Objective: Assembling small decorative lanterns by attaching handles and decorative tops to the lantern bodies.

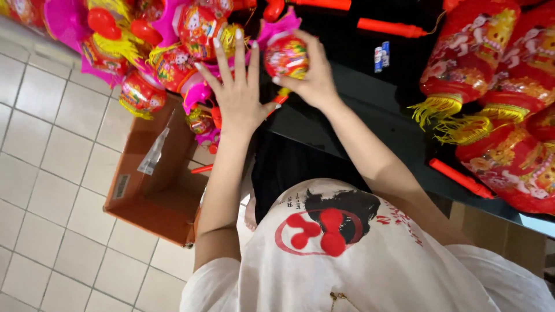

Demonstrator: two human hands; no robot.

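My right hand (pixel 315 81) grips a small round red-and-yellow paper lantern (pixel 286 56) with a pink frill, held above the edge of a black table (pixel 370 115). My left hand (pixel 237 92) is just left of it, fingers spread and holding nothing, its back toward me. It hovers over a pile of similar small lanterns (pixel 173 52) with pink frills and yellow tassels. The thumb of my left hand nearly reaches my right wrist.
An open cardboard box (pixel 153 185) stands on the tiled floor (pixel 52 173) under the pile. Large red lanterns with yellow tassels (pixel 497 86) lie at the right on the black table, with orange stick handles (pixel 393 27) and two small batteries (pixel 381 56).
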